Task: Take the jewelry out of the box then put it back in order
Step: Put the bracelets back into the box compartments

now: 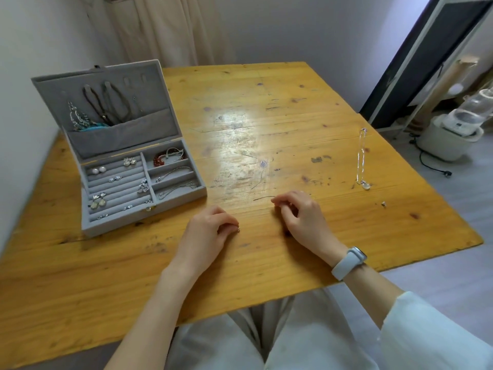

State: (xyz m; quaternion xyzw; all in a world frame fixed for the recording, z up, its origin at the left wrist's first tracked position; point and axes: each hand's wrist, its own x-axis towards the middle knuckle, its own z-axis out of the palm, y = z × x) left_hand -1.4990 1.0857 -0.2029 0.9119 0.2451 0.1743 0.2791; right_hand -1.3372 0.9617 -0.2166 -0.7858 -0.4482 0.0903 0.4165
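An open grey velvet jewelry box (88,228) stands at the table's left, lid upright. Its ring rolls hold several earrings; a red bead bracelet (162,159) and thin chains fill the side compartments. Cords and a beaded necklace hang in the lid pocket. A silver pendant necklace (362,158) lies stretched out on the table at right, with a tiny piece (383,204) near it. My left hand (206,232) pinches a small silver piece (238,229) at its fingertips. My right hand (300,213) has curled fingers that pinch something small; a thin dark strand (262,198) runs left from its fingertips.
The worn wooden table (266,116) reaches to a white wall and a beige curtain behind. Off the right edge, on the floor, stand a white appliance (450,137) with a cable and a dark framed panel (416,62).
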